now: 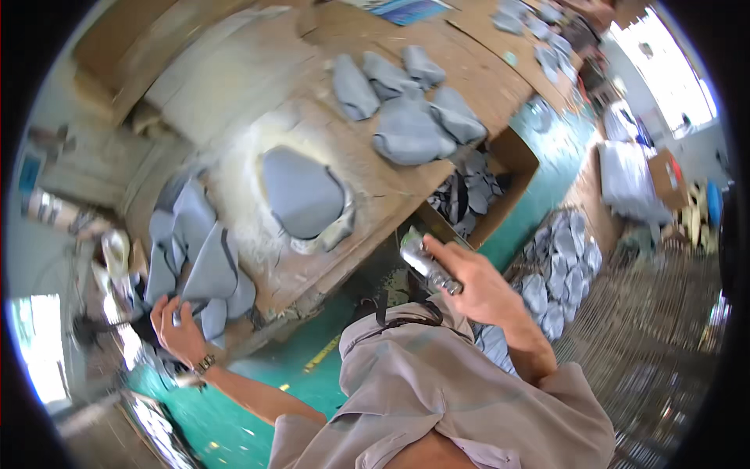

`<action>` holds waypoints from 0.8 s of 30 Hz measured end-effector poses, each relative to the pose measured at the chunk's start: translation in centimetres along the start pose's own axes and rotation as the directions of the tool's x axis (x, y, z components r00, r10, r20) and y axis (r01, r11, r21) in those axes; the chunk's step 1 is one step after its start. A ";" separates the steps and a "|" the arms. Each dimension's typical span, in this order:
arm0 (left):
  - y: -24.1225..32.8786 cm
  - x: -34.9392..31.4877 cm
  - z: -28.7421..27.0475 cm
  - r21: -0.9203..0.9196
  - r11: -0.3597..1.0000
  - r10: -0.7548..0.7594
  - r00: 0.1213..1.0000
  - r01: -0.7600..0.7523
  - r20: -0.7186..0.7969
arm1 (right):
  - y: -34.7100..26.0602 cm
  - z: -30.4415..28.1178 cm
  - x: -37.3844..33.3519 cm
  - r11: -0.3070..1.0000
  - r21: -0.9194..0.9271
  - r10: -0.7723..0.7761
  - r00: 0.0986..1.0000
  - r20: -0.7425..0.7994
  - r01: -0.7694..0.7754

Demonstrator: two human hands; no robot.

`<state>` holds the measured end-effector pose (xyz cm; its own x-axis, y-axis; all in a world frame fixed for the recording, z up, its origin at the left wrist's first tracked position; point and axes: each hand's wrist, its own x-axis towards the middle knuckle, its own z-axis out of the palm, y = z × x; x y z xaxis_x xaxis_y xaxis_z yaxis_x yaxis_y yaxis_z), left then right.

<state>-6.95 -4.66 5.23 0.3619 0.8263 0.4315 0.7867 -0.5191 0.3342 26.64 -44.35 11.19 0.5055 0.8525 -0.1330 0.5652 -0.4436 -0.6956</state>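
Observation:
My right hand (476, 285) is closed around a silver spray gun (430, 264), held in front of my waist, off the table's edge. At the table's left end, my left hand (180, 332) has its fingers curled at the lower edge of a pile of grey saddle-shaped pieces (211, 262); it seems to grip one of them, though the fingertips are partly hidden. Between the hands, a single grey saddle-shaped piece (303, 191) lies flat on a support crusted with pale residue (336, 230). Neither hand touches that piece.
More grey pieces (410, 129) lie farther back on the worktable (375, 187). A cardboard box (508, 184) of pieces stands by its right end. Another heap (558, 262) sits on the right, near a ridged dark surface (656, 320). A person (590, 16) is at the far right.

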 end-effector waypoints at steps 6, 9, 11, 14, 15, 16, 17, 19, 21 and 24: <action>-2.5 -3.9 -4.0 -0.149 0.980 -0.142 0.988 0.131 -0.065 | -10.7 -2.3 12.1 0.983 0.015 -0.164 0.907 -0.387 0.184; -2.1 -5.1 -4.7 -0.215 0.956 -0.218 0.974 0.201 -0.062 | -4.5 4.2 19.5 0.987 0.139 -0.024 0.934 -0.357 0.079; -3.2 -7.1 -5.6 -0.260 0.941 -0.247 0.965 0.217 -0.087 | -4.7 6.7 23.1 1.000 0.001 -0.007 0.972 -0.233 0.008; -5.2 -9.4 -6.1 -0.225 0.947 -0.256 0.962 0.230 -0.093 | -4.0 11.4 30.2 0.922 -0.378 -0.160 0.970 -0.182 0.082; -5.7 -10.1 -6.2 -0.235 0.935 -0.289 0.955 0.265 -0.071 | -5.2 13.1 32.0 0.919 -0.382 -0.168 0.974 -0.154 0.098; -6.2 -10.6 -6.1 -0.252 0.923 -0.316 0.946 0.291 -0.065 | -6.7 15.1 33.2 0.899 -0.424 -0.171 0.980 -0.106 0.111; -6.7 -11.1 -6.0 -0.245 0.919 -0.333 0.941 0.310 -0.059 | -8.1 17.3 34.1 0.878 -0.463 -0.169 0.984 -0.059 0.123; -7.5 -11.8 -5.8 -0.212 0.919 -0.348 0.937 0.332 -0.044 | -9.8 22.9 35.6 0.890 -0.431 -0.176 0.984 -0.024 0.149; -7.8 -12.0 -5.3 -0.208 0.906 -0.381 0.924 0.367 -0.026 | -10.4 27.7 36.6 0.902 -0.400 -0.177 0.984 0.002 0.163; -8.0 -11.6 -5.1 -0.188 0.923 -0.346 0.938 0.337 -0.018 | -9.7 34.0 36.8 0.863 -0.449 -0.173 0.971 0.168 0.232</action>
<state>-19.92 -11.19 1.82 0.0581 0.9508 0.3042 0.7539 -0.2416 0.6110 17.60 0.76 -10.94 0.2834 0.9506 -0.1268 0.8977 -0.3094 -0.3137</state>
